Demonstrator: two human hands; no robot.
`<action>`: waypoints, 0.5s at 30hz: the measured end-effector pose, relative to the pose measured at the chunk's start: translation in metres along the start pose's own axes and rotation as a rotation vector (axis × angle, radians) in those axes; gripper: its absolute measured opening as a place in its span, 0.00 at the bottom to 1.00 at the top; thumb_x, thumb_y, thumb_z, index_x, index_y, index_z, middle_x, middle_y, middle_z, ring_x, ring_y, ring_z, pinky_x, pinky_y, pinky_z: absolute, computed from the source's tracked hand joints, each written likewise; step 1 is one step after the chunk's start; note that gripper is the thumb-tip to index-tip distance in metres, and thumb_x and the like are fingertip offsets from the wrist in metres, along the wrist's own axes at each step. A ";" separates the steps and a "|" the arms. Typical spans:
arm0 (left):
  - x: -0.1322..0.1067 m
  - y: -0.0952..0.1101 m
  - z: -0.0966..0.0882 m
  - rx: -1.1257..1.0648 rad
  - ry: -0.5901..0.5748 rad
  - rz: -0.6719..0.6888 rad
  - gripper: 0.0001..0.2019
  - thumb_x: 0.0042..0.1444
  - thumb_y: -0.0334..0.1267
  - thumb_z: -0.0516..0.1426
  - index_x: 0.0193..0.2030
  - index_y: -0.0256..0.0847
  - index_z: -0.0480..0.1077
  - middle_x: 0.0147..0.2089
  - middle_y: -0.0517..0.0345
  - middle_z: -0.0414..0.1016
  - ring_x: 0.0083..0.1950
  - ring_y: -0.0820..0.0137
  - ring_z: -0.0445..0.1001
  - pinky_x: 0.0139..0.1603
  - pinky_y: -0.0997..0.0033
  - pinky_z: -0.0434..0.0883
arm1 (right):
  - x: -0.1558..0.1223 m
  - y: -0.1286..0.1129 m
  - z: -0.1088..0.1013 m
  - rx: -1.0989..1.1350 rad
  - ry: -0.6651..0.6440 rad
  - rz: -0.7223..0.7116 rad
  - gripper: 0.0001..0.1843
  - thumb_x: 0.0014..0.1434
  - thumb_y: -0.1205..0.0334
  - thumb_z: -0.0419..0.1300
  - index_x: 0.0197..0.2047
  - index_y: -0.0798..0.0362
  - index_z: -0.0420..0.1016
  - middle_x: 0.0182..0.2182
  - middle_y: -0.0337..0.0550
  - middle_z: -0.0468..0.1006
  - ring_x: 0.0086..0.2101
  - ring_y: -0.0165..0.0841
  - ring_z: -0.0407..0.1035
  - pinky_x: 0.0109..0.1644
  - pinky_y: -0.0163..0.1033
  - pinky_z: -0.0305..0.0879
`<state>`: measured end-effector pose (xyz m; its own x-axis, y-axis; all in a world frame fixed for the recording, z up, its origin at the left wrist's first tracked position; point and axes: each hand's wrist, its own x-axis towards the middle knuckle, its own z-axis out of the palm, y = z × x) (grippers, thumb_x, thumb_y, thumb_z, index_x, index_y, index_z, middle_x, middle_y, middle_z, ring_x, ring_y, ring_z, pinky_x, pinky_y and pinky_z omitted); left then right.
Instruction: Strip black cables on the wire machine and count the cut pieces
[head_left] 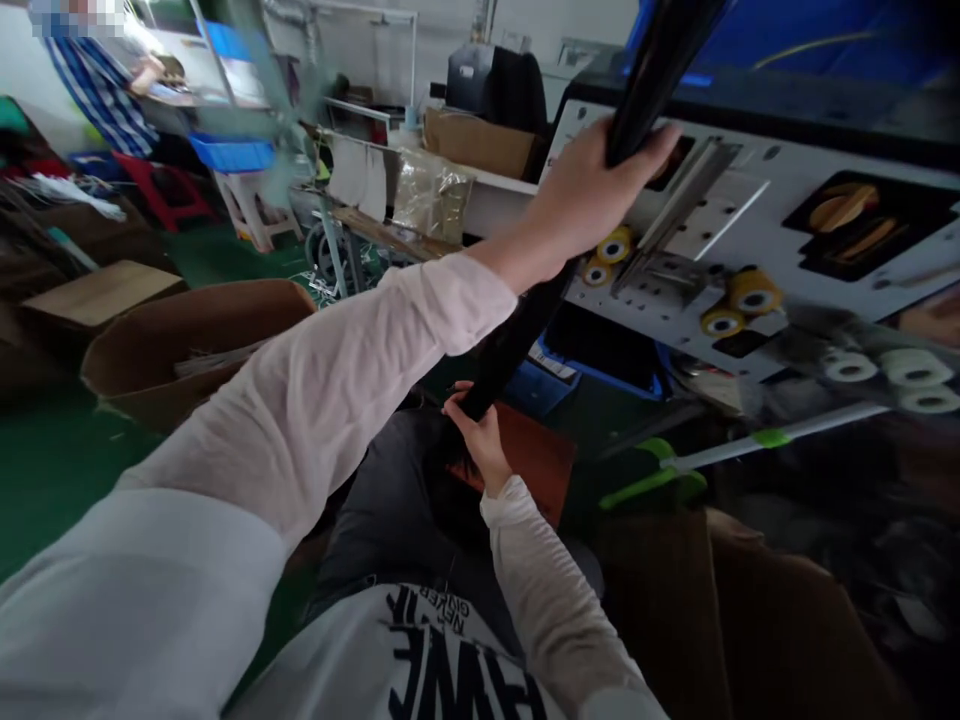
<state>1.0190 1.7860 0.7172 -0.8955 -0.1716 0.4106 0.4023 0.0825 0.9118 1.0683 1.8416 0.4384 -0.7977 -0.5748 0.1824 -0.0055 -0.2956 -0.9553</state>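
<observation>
Beside a white perforated machine panel [750,165], a long black roll [525,335] is gripped by the closed left hand [585,200] and right hand [480,440], spaced apart for steadying.

Black tube [517,345]: glossy plastic. Cardbd box [187,345]: matt, rough.

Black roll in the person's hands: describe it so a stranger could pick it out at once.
Find the white perforated panel on the right. In front of it, a long black roll slants upward, gripped by the raised left hand and the lower right hand. Unlike the short yellow rolls on the panel, it is long and hand-held.
</observation>
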 end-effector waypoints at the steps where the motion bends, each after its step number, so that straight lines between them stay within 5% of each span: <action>1: 0.007 0.002 0.003 0.071 0.018 0.083 0.16 0.59 0.44 0.46 0.43 0.29 0.58 0.28 0.67 0.47 0.30 0.91 0.48 0.35 0.80 0.51 | 0.002 0.011 -0.009 -0.040 0.013 0.016 0.17 0.47 0.57 0.66 0.41 0.50 0.72 0.30 0.36 0.73 0.32 0.30 0.69 0.43 0.38 0.67; 4: 0.017 0.003 0.015 0.225 0.070 0.272 0.23 0.56 0.46 0.39 0.45 0.22 0.55 0.30 0.64 0.46 0.32 0.88 0.58 0.34 0.74 0.53 | 0.005 0.037 -0.040 -0.118 0.081 0.059 0.14 0.43 0.57 0.68 0.33 0.52 0.74 0.29 0.37 0.74 0.33 0.32 0.69 0.43 0.39 0.66; 8: 0.014 0.006 0.034 0.361 0.063 0.382 0.37 0.40 0.40 0.17 0.43 0.16 0.52 0.34 0.55 0.44 0.44 0.62 0.70 0.29 0.76 0.49 | 0.004 0.054 -0.071 -0.112 0.196 0.088 0.17 0.45 0.51 0.66 0.34 0.53 0.73 0.30 0.40 0.76 0.33 0.34 0.71 0.43 0.41 0.67; 15: 0.009 0.004 0.057 0.196 0.049 0.359 0.41 0.34 0.39 0.17 0.44 0.16 0.53 0.35 0.54 0.47 0.44 0.55 0.71 0.24 0.82 0.50 | -0.007 0.068 -0.102 -0.148 0.262 0.121 0.18 0.46 0.49 0.66 0.33 0.54 0.71 0.28 0.42 0.76 0.30 0.33 0.71 0.36 0.39 0.67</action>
<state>1.0016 1.8410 0.7241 -0.6926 -0.1440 0.7068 0.6396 0.3302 0.6941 1.0119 1.9029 0.3485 -0.9259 -0.3774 0.0180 0.0263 -0.1118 -0.9934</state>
